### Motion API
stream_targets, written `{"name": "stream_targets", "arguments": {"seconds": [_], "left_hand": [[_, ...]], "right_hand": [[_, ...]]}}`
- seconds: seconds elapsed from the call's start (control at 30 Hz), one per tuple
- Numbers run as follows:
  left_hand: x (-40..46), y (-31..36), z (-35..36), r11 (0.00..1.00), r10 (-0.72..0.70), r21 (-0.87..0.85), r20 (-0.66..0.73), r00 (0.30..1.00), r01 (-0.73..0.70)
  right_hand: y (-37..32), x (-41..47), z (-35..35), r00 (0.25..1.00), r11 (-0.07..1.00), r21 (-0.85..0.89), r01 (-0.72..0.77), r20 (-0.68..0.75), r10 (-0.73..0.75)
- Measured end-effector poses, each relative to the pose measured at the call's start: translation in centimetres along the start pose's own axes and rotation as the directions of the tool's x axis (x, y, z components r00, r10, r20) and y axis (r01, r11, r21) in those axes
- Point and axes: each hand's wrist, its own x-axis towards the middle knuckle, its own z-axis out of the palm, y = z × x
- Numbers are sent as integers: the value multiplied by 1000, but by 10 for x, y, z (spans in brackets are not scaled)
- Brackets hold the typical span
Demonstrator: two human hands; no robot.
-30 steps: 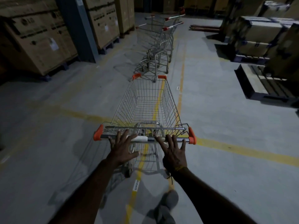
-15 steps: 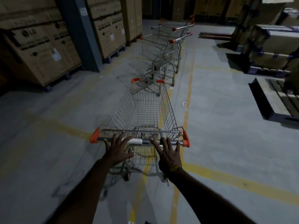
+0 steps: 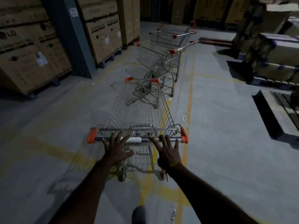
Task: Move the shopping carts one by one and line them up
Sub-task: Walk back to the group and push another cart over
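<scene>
Two shopping carts point(image 3: 168, 50) already stand nested in a row at the upper centre of the frame, so part of the lining up looks done. A third cart point(image 3: 139, 113), at frame centre, points at the back of that row but is not yet joined to it. It is a bare wire basket with orange corner caps. The left hand point(image 3: 115, 149) and right hand point(image 3: 168, 151) press flat on its handle bar point(image 3: 145, 139), fingers spread straight, well apart, gripping nothing.
</scene>
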Motion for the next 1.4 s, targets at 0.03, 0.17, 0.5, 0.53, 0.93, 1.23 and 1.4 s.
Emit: {"name": "stream_targets", "arguments": {"seconds": [0.03, 0.17, 0.5, 0.53, 0.93, 1.23, 1.4], "left_hand": [[20, -2, -5, 1000, -7, 0, 13, 1000, 7], [101, -10, -18, 1000, -13, 2, -11, 1000, 13], [268, -7, -34, 996, -90, 21, -40, 995, 91], [283, -6, -33, 995, -93, 16, -44, 995, 94], [459, 63, -43, 962, -273, -12, -46, 961, 273], [582, 108, -33, 936, -353, -65, -195, 915, 347], [657, 126, -16, 938, -344, -69, -318, 884, 340]], "right_hand": [[5, 21, -4, 999, 1000, -1, -3, 37, 3], [21, 105, -22, 998, 999, 49, -1, 66, -2], [83, 278, -39, 996, 997, 49, 56, 62, -60], [92, 294, -39, 997, 997, 40, 65, 34, -66], [220, 489, -73, 964, 967, 33, 253, 73, -255], [287, 623, -87, 960, 965, 42, 259, 98, -262], [321, 699, -94, 958, 963, 29, 269, 93, -270]]}}
